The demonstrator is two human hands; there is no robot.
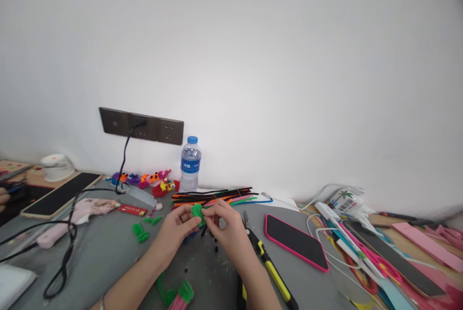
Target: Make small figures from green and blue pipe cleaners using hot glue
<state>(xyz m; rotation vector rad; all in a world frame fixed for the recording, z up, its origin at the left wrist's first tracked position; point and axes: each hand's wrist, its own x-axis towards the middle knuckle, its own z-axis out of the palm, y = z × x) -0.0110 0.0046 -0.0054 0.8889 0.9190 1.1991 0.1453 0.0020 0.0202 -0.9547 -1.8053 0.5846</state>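
Between my two hands, above the grey mat (119,257), is a small folded bundle of green pipe cleaner (197,210). My left hand (180,227) pinches it from the left with thumb and fingers. From the right, the thumb and fingertips of my right hand (224,223) close on its other edge. Green fuzzy pieces (140,233) lie left of my left hand. Below my wrists sits a pink piece with a green fuzzy top (185,291). Yellow-and-black pliers (273,274) lie by my right forearm, partly hidden by it.
Pipe cleaners (213,196) are heaped behind my hands, near a water bottle (190,164). A pink-cased phone (296,241) is at right; a glue gun (72,221) with a looping black cord lies left. Scissors (385,266) and strips crowd the far right. Another person's hand (3,196) shows far left.
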